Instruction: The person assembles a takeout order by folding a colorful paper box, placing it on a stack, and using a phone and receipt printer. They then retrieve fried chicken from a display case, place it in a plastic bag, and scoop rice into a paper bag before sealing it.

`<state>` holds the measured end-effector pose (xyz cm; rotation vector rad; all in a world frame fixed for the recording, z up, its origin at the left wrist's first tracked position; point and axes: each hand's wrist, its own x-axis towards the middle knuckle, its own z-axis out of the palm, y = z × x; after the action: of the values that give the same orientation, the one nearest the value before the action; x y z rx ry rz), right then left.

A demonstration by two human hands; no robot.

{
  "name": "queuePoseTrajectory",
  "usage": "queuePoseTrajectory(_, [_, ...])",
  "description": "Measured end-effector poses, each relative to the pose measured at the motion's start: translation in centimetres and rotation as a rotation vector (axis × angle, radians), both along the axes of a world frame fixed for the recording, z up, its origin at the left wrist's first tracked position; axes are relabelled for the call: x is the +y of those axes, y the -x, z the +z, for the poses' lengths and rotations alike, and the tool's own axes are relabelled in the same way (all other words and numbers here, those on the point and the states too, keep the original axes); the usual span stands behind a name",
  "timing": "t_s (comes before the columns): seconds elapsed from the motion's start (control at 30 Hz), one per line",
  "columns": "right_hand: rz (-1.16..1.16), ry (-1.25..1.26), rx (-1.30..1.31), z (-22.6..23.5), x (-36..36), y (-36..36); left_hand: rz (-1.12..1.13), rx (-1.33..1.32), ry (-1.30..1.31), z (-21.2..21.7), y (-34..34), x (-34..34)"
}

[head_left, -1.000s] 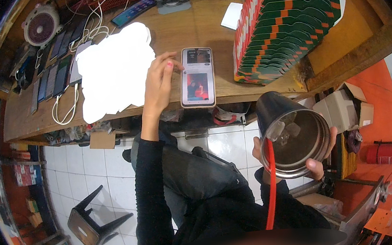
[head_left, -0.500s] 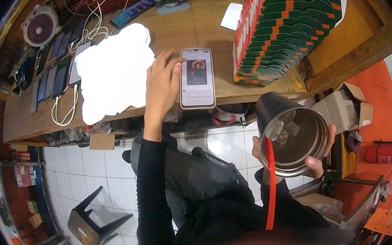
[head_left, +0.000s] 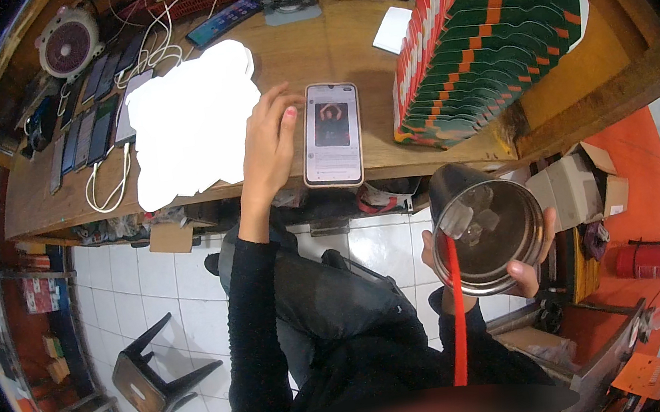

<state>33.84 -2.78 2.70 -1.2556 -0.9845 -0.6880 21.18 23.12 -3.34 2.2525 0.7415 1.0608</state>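
A smartphone [head_left: 333, 161] in a light case lies face up near the desk's front edge, its screen lit with a picture and lines of text. Just left of it rests my left hand [head_left: 267, 144], fingers stretched out, fingertips close to the phone's upper left edge. My right hand [head_left: 524, 274] is wrapped round a metal tumbler [head_left: 504, 256], held tilted in front of the desk with its mouth toward me. Ice cubes [head_left: 472, 219] show inside, and a red straw [head_left: 458, 305] reaches out of it toward me.
Stacked white sheets [head_left: 193, 132] lie left of my hand. Several phones [head_left: 100, 125] with white cables and a small fan [head_left: 68, 44] stand further left. Folded green and red cardboard packages [head_left: 484, 61] rise at the right. A black stool [head_left: 159, 377] is on the tiled floor.
My left hand has drawn back slightly left from the phone's screen. On the screen the picture sits a little lower. The tumbler has shifted slightly left.
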Motion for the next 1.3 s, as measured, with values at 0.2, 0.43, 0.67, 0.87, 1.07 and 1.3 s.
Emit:
queuePoseTrajectory(0.2, [-0.19, 0.068, -0.174, -1.4, 0.5, -2.7, -0.051, -0.086, 0.049, 0.1, 0.3, 0.1])
queuePoseTrajectory(0.43, [-0.481, -0.014, -0.138, -1.2, 2.9, -11.1, -0.112, -0.205, 0.155, 0.4, 0.5, 0.1])
queuePoseTrajectory(0.67, [-0.352, 0.075, -0.078, -1.0, 6.7, -16.5, 0.028, -0.259, 0.018, 1.4, 4.2, -1.5])
queuePoseTrajectory(0.87, [-0.321, 0.033, 0.077, -1.8, 7.5, -18.3, 0.187, 0.181, -0.157, 2.0, 12.9, -0.1])
queuePoseTrajectory(1.07, [-0.525, 0.229, -0.065, -2.0, 7.0, -17.4, 0.123, 0.45, -0.151, 1.2, 15.3, 0.6])
queuePoseTrajectory(1.3, [-0.418, 0.064, -0.025, -5.0, 3.3, -12.6, 0.158, 0.4, -0.317, 0.4, 15.4, 0.9])
